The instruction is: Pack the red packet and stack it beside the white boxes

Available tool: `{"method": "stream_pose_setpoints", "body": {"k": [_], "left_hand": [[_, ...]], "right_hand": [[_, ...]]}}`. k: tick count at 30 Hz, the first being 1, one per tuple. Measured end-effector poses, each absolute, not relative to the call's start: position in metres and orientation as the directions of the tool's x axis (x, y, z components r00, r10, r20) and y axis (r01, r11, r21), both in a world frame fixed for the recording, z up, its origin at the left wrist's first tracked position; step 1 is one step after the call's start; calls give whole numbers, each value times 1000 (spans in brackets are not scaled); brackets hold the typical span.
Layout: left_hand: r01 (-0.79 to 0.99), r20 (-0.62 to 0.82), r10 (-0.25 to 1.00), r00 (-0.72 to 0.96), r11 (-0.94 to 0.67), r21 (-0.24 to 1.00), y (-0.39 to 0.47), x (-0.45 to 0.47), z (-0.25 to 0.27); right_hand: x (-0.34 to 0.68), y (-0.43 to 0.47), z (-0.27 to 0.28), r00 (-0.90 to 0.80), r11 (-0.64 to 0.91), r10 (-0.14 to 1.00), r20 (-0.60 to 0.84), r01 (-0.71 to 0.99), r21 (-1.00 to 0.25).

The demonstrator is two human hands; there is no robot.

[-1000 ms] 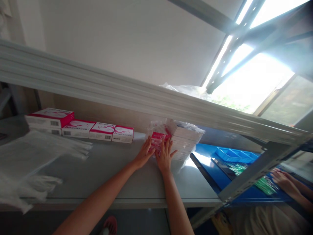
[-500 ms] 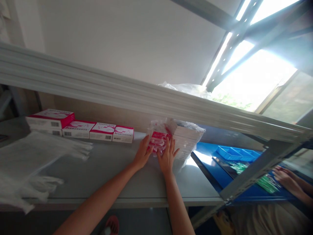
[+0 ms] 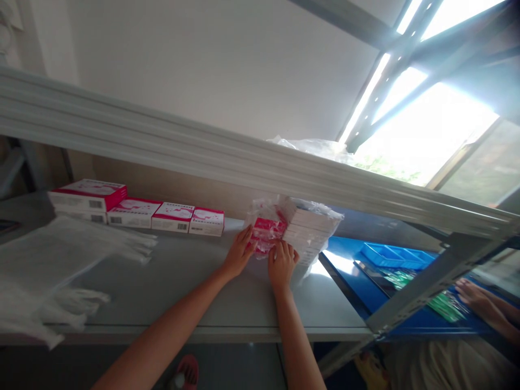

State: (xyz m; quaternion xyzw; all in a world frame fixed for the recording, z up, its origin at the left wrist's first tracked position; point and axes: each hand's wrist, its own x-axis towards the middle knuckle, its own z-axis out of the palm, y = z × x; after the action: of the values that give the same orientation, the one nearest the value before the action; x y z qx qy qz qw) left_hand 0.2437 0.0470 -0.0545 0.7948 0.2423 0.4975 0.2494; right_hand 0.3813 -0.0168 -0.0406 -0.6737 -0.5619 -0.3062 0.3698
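On the grey shelf [image 3: 170, 281], under the pale beam [image 3: 244, 162], both hands work at a plastic-wrapped bundle of boxes [image 3: 303, 230]. At its near end sits a red-and-white pack [image 3: 266, 230] inside the loose wrap. The left hand [image 3: 239, 253] lies against the pack's left side, fingers spread and flat. The right hand [image 3: 281, 262] is curled at the wrap's front edge, seemingly pinching the plastic, though blur makes this uncertain. A row of red-and-white boxes [image 3: 162, 214] lines the shelf's back, well to the left. Clear bags [image 3: 52, 265] lie at far left. Another person's hand [image 3: 477, 303] rests by a blue tray [image 3: 385, 255].
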Motion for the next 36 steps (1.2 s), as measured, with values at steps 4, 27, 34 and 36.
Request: {"method": "stream_pose_setpoints", "body": {"k": [4,27,34,36], "left_hand": [[152,692,665,280,-743,652,45,240,-52],[683,594,764,253,-576,450,-54,10,-14],[993,214,976,49,-70,91,-39,-142,5],[992,78,996,48,-57,116,-38,-160,0]], "right_hand": [[382,-20,-41,198,-58,471,859,979,-194],[298,-77,-59,-166,349,778,606,916,-196],[301,-71,-63,-117,276,827,549,936,-216],[302,-69,-64,-93,250,838,537,941,-228]]}}
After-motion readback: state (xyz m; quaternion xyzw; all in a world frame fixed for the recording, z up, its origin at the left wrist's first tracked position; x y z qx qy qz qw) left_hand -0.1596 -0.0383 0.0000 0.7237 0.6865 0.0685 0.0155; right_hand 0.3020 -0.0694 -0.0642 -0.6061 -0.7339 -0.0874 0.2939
